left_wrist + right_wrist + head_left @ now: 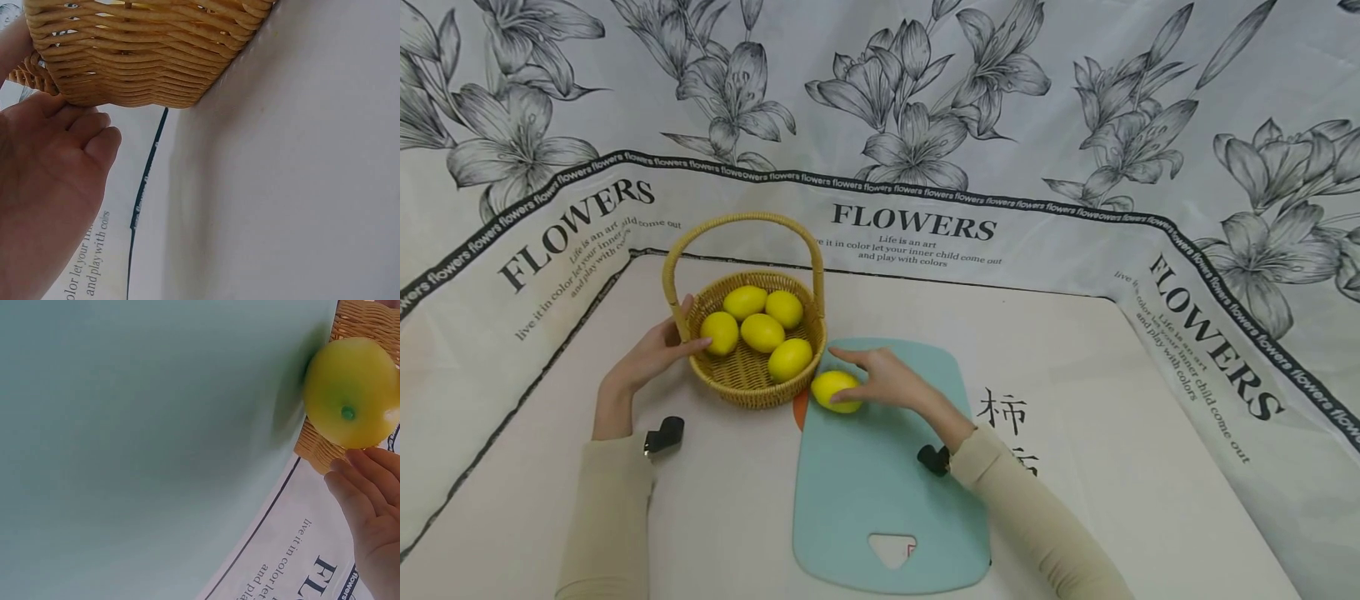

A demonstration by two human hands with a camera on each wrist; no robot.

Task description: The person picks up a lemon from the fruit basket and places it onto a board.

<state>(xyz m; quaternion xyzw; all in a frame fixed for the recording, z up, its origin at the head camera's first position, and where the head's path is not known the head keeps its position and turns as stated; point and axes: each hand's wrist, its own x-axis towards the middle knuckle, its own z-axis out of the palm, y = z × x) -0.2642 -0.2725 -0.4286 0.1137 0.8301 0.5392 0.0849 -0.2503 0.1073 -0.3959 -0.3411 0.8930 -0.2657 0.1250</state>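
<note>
A woven basket (752,398) with a tall arched handle holds several yellow lemons (762,333). My left hand (658,354) grips its left side, thumb over the rim and the other fingers around the outside wall. From below, the left wrist view shows those fingers curled against the wicker. Just right of the basket, over the top left corner of a light blue cutting board (887,483), my right hand (891,379) holds another lemon (827,387) between thumb and fingers. In the right wrist view this lemon's green tip (348,412) shows, with the fingertips at its edge.
An orange patch (801,412) shows between basket and board. The board lies on a white tablecloth (722,500) with printed black characters (1003,412) to its right. Behind and at both sides hangs a flower-printed curtain (917,233).
</note>
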